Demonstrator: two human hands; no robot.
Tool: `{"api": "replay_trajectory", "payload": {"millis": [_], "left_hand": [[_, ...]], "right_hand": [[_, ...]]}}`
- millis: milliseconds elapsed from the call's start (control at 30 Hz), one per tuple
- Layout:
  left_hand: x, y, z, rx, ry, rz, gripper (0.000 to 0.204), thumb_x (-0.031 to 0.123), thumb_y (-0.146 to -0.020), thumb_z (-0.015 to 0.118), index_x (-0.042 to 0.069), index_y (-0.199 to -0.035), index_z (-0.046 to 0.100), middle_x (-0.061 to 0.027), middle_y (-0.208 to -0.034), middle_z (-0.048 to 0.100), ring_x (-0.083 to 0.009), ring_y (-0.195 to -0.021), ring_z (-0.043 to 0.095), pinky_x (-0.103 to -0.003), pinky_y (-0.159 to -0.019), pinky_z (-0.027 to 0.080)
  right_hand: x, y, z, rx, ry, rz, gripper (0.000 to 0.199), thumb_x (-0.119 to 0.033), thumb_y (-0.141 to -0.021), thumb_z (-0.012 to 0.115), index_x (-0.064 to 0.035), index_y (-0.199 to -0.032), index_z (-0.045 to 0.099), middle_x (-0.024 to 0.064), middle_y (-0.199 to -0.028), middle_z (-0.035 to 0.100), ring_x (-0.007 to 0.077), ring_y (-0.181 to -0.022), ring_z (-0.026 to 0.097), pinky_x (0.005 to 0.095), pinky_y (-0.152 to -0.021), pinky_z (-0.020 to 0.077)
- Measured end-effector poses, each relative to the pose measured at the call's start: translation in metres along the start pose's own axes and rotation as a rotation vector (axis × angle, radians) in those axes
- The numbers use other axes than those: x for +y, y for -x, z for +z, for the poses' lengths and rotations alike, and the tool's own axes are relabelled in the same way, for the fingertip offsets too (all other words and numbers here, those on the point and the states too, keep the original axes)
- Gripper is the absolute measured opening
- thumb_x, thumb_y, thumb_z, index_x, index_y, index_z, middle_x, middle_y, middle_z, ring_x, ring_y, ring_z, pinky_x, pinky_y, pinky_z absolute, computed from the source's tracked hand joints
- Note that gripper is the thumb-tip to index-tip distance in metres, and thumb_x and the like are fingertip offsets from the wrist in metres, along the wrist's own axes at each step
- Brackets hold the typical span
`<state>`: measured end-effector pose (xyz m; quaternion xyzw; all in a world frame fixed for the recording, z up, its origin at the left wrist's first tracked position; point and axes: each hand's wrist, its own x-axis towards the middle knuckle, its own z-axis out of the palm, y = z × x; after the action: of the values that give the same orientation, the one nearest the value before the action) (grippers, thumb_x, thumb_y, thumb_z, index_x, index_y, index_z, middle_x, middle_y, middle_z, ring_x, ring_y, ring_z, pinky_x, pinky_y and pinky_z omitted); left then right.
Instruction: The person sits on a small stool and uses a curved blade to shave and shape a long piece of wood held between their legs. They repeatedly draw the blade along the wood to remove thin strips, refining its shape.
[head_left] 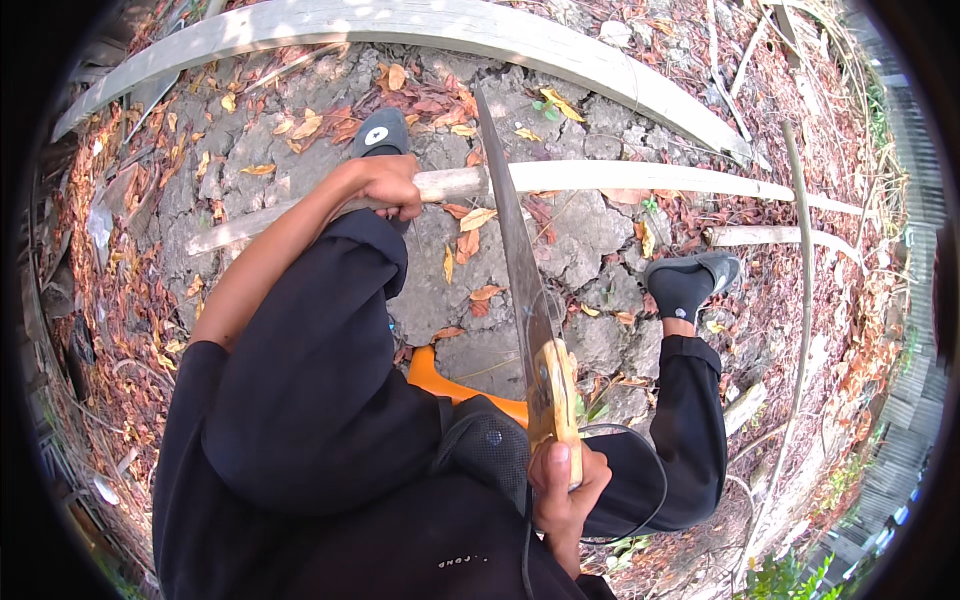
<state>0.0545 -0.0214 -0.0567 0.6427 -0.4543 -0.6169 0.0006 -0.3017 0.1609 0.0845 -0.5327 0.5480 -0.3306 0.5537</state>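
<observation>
A hand saw (513, 225) with a wooden handle points away from me, its dark blade lying across a pale wooden pole (600, 176). My right hand (570, 488) is closed round the saw's handle, low in the view. To the left of the blade, my left hand (392, 187) is wrapped round the same pole, beside my bent left knee. The pole is greyish and bark-like on the left and whiter to the right of the blade. Whether the blade has cut into the wood, I cannot tell.
A long pale plank (420, 25) spans the far ground. A shorter piece of wood (765, 236) lies near my right foot (692, 285). At right a thin stick (803, 260) stretches lengthwise. An orange seat edge (455, 388) shows under me. Dry leaves (478, 218) litter the cracked soil.
</observation>
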Motion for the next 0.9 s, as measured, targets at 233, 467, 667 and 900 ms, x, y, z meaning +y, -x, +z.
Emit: {"api": "replay_trajectory", "payload": {"millis": [233, 467, 667, 900], "left_hand": [[-0.006, -0.003, 0.002, -0.023, 0.050, -0.031, 0.010, -0.002, -0.060, 0.066, -0.005, -0.067, 0.060, -0.0079, -0.057, 0.056, -0.0138, -0.044, 0.052, -0.030, -0.039, 0.039], [-0.001, -0.012, -0.005, -0.074, 0.042, -0.060, 0.010, -0.001, -0.058, 0.066, -0.004, -0.068, 0.063, -0.0069, -0.059, 0.058, -0.0144, -0.047, 0.054, -0.030, -0.043, 0.041], [0.006, -0.006, -0.010, -0.081, 0.058, 0.008, 0.009, 0.000, -0.058, 0.067, -0.005, -0.065, 0.063, -0.0075, -0.059, 0.059, -0.0142, -0.046, 0.054, -0.030, -0.041, 0.040], [0.000, -0.006, 0.000, -0.069, 0.026, -0.012, 0.010, -0.001, -0.058, 0.065, -0.004, -0.066, 0.061, -0.0074, -0.058, 0.057, -0.0142, -0.046, 0.053, -0.030, -0.041, 0.039]], "right_hand": [[0.015, -0.056, 0.020, 0.007, 0.044, 0.050, 0.046, -0.022, -0.101, 0.053, -0.0043, -0.060, 0.042, -0.0025, -0.049, 0.040, 0.0053, -0.042, 0.034, 0.0236, -0.043, 0.0253], [0.018, -0.053, 0.024, -0.014, 0.167, -0.044, 0.043, -0.023, -0.101, 0.051, 0.0000, -0.065, 0.052, -0.0018, -0.050, 0.044, 0.0051, -0.043, 0.038, 0.0231, -0.043, 0.0274], [0.010, -0.016, 0.013, 0.022, 0.076, -0.016, 0.042, -0.025, -0.102, 0.053, -0.0003, -0.067, 0.054, -0.0018, -0.050, 0.044, 0.0056, -0.044, 0.040, 0.0250, -0.044, 0.0280], [0.012, -0.067, 0.036, -0.038, 0.210, -0.013, 0.031, -0.018, -0.096, 0.060, 0.0031, -0.073, 0.060, 0.0066, -0.051, 0.045, 0.0096, -0.046, 0.042, 0.0319, -0.045, 0.0328]]}}
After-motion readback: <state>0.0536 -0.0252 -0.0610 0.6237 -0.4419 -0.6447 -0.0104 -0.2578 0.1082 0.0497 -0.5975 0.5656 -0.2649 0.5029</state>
